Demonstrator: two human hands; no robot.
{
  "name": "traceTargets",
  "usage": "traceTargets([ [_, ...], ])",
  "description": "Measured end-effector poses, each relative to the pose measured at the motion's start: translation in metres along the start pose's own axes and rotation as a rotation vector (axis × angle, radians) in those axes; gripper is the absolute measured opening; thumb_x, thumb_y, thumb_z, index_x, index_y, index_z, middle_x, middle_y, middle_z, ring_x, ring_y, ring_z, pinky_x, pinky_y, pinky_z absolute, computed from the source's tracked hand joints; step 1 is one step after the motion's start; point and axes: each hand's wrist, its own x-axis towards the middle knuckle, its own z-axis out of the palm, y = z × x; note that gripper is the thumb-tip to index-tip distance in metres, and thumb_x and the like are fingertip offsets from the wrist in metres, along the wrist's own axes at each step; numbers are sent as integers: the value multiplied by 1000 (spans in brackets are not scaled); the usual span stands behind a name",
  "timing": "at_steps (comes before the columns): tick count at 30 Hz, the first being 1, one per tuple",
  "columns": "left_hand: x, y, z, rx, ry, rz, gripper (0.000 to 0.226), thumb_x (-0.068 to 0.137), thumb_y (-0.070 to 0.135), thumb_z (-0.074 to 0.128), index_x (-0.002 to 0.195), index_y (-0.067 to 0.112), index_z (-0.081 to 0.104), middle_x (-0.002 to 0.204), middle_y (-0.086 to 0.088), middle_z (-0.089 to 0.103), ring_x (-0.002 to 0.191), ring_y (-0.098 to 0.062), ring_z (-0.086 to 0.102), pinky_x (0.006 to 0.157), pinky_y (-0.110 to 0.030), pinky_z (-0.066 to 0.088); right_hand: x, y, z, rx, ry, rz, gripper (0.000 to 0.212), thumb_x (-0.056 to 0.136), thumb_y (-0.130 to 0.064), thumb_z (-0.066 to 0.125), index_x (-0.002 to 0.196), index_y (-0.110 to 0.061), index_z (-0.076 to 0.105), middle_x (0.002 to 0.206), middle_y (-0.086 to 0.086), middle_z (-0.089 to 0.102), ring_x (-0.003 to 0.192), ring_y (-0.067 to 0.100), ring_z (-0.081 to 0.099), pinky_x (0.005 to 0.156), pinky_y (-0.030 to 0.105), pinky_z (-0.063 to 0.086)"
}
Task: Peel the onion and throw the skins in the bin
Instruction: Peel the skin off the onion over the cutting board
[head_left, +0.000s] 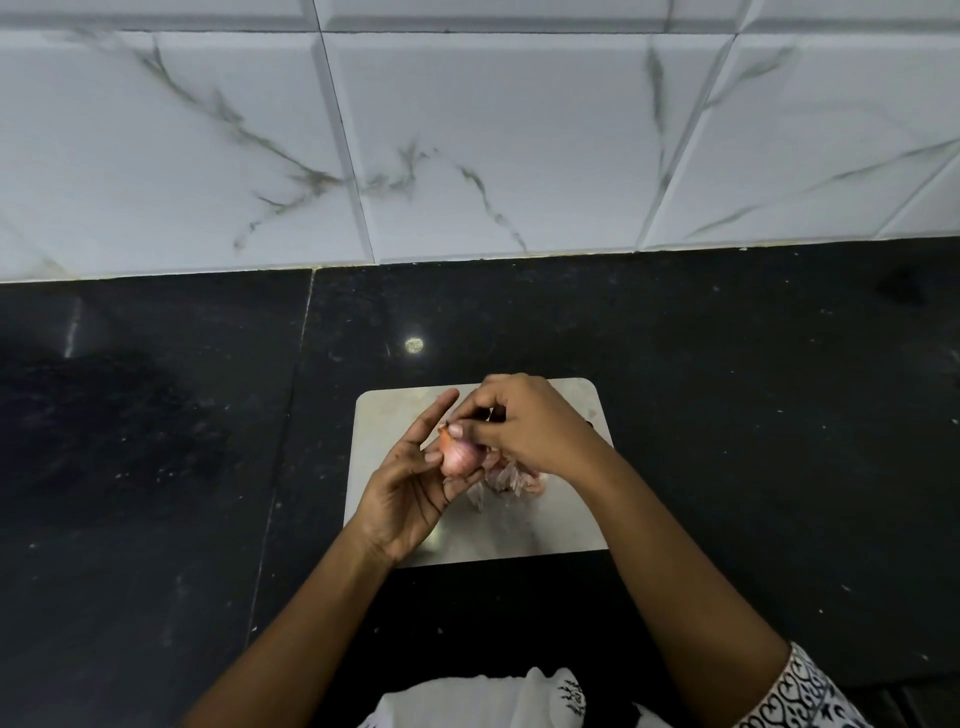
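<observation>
A small pinkish-red onion (457, 454) is held above a steel cutting board (395, 415). My left hand (410, 493) cradles it from the left, thumb and lower fingers on the bulb, the other fingers stretched out. My right hand (524, 426) comes from the right and pinches the dry tip of the onion between thumb and forefinger. A heap of pale pink skins (506, 480) lies on the board just under my right hand, partly hidden by it. No bin is in view.
The board rests on a black speckled stone counter (727, 415). White marble-look wall tiles (467, 156) rise behind the counter. A white patterned garment (493, 696) shows at the bottom edge.
</observation>
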Motion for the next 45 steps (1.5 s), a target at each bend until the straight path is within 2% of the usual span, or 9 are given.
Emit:
traceTargets([
  [6, 0, -2, -1, 69, 92, -49, 85, 53, 23, 91, 129, 15, 53, 123, -13, 64, 94, -30, 70, 57, -32, 60, 6, 0, -7, 74, -163, 109, 10, 81, -22, 69, 88, -16, 73, 86, -2, 71, 82, 11, 66, 75, 30, 56],
  [13, 1, -10, -5, 59, 155, -85, 52, 39, 29, 96, 79, 8, 69, 89, -16, 69, 74, -26, 71, 50, -30, 59, 0, 9, -8, 205, -147, 131, 6, 81, -15, 69, 86, -13, 73, 86, 4, 73, 84, 15, 68, 79, 30, 55],
  [21, 5, -12, 0, 32, 159, -19, 63, 38, 34, 96, 92, 8, 74, 93, -13, 72, 79, -20, 72, 58, -26, 59, 2, 12, 8, 82, 110, 111, 5, 82, -16, 66, 82, -19, 71, 77, -10, 66, 76, 5, 62, 69, 22, 51],
  [26, 8, -13, 6, 97, 239, 78, 83, 33, 26, 96, 107, 8, 62, 102, -11, 69, 85, -18, 71, 66, -22, 58, 3, 12, 12, 28, 270, 96, 5, 84, -17, 62, 83, -19, 67, 84, -6, 63, 77, 7, 59, 67, 20, 47],
  [31, 12, -13, 5, 79, 288, 103, 94, 33, 33, 95, 116, 4, 61, 104, -12, 71, 92, -17, 70, 77, -23, 58, 4, 16, 17, 134, 297, 130, 7, 86, -17, 60, 89, -16, 66, 88, -2, 65, 79, 8, 59, 68, 18, 45],
  [34, 10, -17, 6, 2, 315, 102, 86, 32, 28, 95, 109, 6, 65, 99, -12, 73, 88, -17, 72, 68, -21, 58, 3, 20, 22, 109, 325, 149, 7, 86, -18, 59, 88, -15, 66, 89, 0, 65, 81, 11, 60, 70, 23, 48],
  [38, 8, -18, 3, -70, 345, 125, 68, 54, 21, 84, 115, 1, 59, 95, -12, 74, 88, -18, 72, 67, -19, 57, -3, 27, 22, 30, 373, 169, 6, 85, -16, 59, 86, -14, 64, 90, -1, 62, 82, 12, 58, 71, 24, 46],
  [41, 7, -11, -3, -98, 337, 165, 89, 33, 26, 94, 110, -1, 60, 98, -13, 74, 92, -20, 72, 71, -21, 57, -8, 42, 17, 54, 412, 230, 6, 85, -14, 60, 82, -17, 65, 90, -2, 66, 81, 11, 61, 73, 24, 50],
  [45, 7, -9, -11, -117, 334, 149, 82, 30, 24, 95, 104, -2, 68, 100, -15, 73, 93, -24, 71, 71, -23, 58, -12, 49, 16, 62, 289, 224, 11, 86, -16, 63, 94, -16, 71, 100, -1, 70, 92, 11, 64, 84, 29, 53],
])
